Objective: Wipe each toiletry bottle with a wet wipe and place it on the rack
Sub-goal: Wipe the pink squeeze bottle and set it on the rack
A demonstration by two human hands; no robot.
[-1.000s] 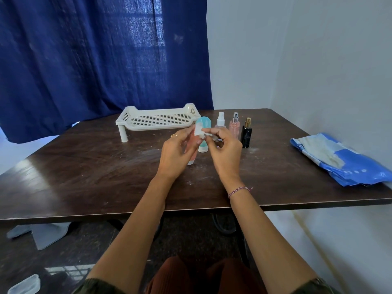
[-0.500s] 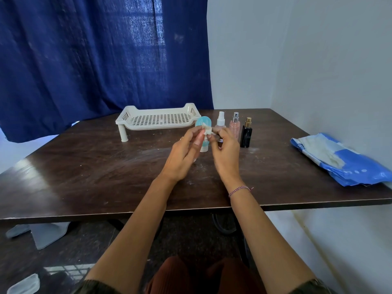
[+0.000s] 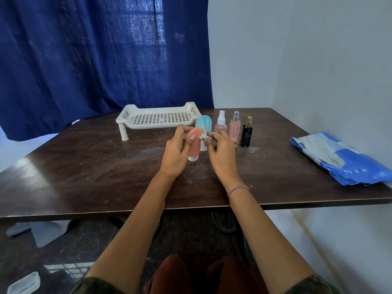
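Now upright again, pink bottle [image 3: 194, 145] in left hand [image 3: 175, 152] grip, wipe [image 3: 203, 135] pinched by right hand [image 3: 220, 153].

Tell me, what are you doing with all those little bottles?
A person is cleaning bottles one at a time. The left hand holds a pink tube bottle just above the table, while the right hand pinches a small white wet wipe against its top. A blue tube, two pinkish spray bottles and a black bottle stand waiting behind. The white rack has nothing on it yet.
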